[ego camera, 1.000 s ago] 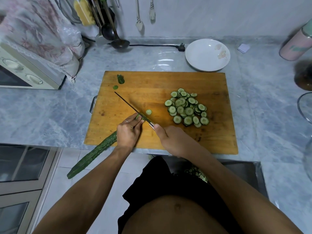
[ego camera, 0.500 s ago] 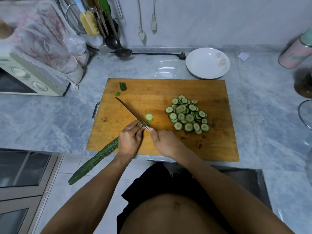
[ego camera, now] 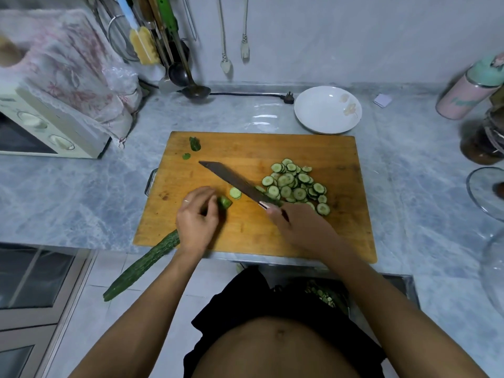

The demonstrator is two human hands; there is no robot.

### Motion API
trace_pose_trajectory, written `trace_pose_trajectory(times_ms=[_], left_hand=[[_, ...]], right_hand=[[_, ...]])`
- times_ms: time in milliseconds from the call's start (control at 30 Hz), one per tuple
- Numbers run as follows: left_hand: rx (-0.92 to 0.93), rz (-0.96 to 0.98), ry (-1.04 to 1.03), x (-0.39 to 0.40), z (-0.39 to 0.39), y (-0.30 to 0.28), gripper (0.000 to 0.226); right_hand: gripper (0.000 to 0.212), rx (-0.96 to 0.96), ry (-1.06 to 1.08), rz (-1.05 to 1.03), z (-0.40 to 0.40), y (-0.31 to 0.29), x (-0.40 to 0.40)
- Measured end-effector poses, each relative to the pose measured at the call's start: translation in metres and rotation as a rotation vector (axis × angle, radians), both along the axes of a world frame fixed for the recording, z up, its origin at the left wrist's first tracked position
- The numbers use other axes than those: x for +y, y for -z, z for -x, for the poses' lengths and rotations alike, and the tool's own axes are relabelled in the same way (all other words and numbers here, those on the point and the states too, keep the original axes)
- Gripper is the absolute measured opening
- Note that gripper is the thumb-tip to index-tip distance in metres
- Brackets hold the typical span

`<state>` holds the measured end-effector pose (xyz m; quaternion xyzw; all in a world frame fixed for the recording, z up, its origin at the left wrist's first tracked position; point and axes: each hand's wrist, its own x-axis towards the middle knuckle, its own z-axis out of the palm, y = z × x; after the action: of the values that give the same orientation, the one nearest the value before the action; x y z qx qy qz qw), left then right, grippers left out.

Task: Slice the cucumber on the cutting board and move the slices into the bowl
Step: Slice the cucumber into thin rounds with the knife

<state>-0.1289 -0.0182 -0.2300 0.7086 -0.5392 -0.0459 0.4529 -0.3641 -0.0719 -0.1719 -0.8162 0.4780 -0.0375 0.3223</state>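
Note:
A long dark-green cucumber (ego camera: 141, 266) lies slantwise over the front left edge of the wooden cutting board (ego camera: 245, 236), its uncut end hanging off the counter. My left hand (ego camera: 197, 219) grips it near the cut end (ego camera: 225, 202). One fresh slice (ego camera: 235, 192) lies just beyond that end. My right hand (ego camera: 300, 226) holds the knife (ego camera: 234, 181), its blade tilted flat and lying between the fresh slice and the heap of slices (ego camera: 296, 185) on the right half of the board. The white bowl (ego camera: 327, 109) stands behind the board, with no slices in it.
A cut-off cucumber tip (ego camera: 194, 144) and a small scrap lie at the board's back left. A cream toaster oven (ego camera: 46, 126) under a floral cloth stands left. Ladles and a power plug (ego camera: 289, 98) sit at the back wall. A pink bottle (ego camera: 469, 91), a dark jar and a glass lid crowd the right.
The knife has swung away from the cucumber to the right, toward the heap, its blade now lying flat. My right hand moved right with it. My left hand stayed on the cucumber.

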Motion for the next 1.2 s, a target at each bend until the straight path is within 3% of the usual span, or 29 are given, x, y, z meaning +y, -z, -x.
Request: trace_pose_trajectory(times_ms=[67,133,267,500,633,700,800,933,1000,1067,1200], left_hand=[[-0.013,0.13,-0.006,-0.005,0.005,-0.018,0.018],[-0.068,0.088,0.169,-0.014,0.013,-0.036,0.023],[-0.203,-0.283,0.585,-0.037,0.028,-0.052,0.03],[-0.288,-0.745,0.763,-0.074,0.043,-0.056,0.048],[-0.249,-0.586,0.772,-0.071,0.041,-0.049,0.053],[-0.243,-0.605,0.825,-0.071,0.044,-0.048,0.054],[-0.183,-0.528,0.675,-0.074,0.041,-0.05,0.052],[0.057,-0.141,0.203,-0.06,0.021,-0.056,0.042],[0.136,-0.07,0.017,-0.051,0.015,-0.056,0.035],[0.137,-0.17,-0.04,-0.049,0.008,-0.049,0.031],[0.002,-0.735,0.094,-0.068,0.002,-0.029,0.02]], right_hand=[[0.051,0.112,-0.02,0.09,0.008,0.0,0.001],[0.052,0.182,-0.034,0.146,0.012,-0.003,0.004],[0.055,0.289,-0.1,0.221,0.011,-0.006,0.006],[0.06,0.335,-0.192,0.285,0.013,-0.001,0.012],[0.06,0.338,-0.191,0.298,0.014,0.0,0.013],[0.06,0.318,-0.179,0.287,0.015,0.0,0.012],[0.059,0.274,-0.138,0.251,0.016,0.003,0.014],[0.053,0.089,0.066,-0.028,0.02,0.008,0.019],[0.052,-0.046,0.17,-0.103,0.02,0.009,0.021],[0.053,-0.128,0.256,-0.134,0.018,0.006,0.021],[0.07,-0.234,0.366,-0.183,0.019,0.0,0.018]])
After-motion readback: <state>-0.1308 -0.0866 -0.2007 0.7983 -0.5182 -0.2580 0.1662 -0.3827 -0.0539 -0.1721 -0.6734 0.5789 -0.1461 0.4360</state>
